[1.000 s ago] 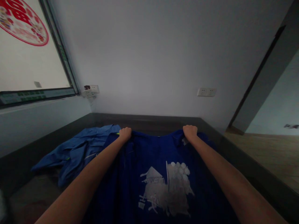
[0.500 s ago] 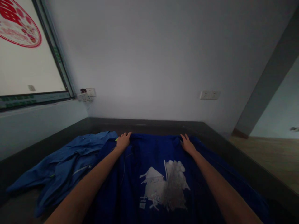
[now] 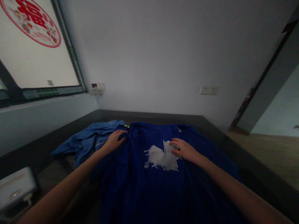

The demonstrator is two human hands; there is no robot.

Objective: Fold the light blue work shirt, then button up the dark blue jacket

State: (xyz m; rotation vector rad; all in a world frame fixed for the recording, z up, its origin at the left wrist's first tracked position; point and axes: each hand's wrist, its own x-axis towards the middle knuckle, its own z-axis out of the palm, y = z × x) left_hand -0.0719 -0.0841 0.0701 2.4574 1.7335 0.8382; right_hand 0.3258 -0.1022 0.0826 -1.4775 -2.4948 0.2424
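Observation:
A dark blue jacket (image 3: 161, 189) lies spread over the dark tabletop, with a white and grey print (image 3: 161, 158) on its upper part. My left hand (image 3: 115, 140) rests at the jacket's left shoulder, fingers stretched out and apart from any grip. Over the print's right side is my right hand (image 3: 184, 149), its fingers spread and partly covering it; whether it touches the cloth I cannot tell. A lighter blue garment (image 3: 86, 140) lies crumpled to the left, partly behind my left forearm.
The dark table (image 3: 212, 127) meets a white wall with a double socket (image 3: 209, 90). Another socket with a plug (image 3: 98, 88) is in the left corner, below a window with a red round decoration (image 3: 35, 21). A white box-like object (image 3: 16, 186) stands at the lower left.
Both hands have left the jacket's top edge. My right hand has come down over the print; my left has slid slightly down and left. The view has shifted, bringing in the white object.

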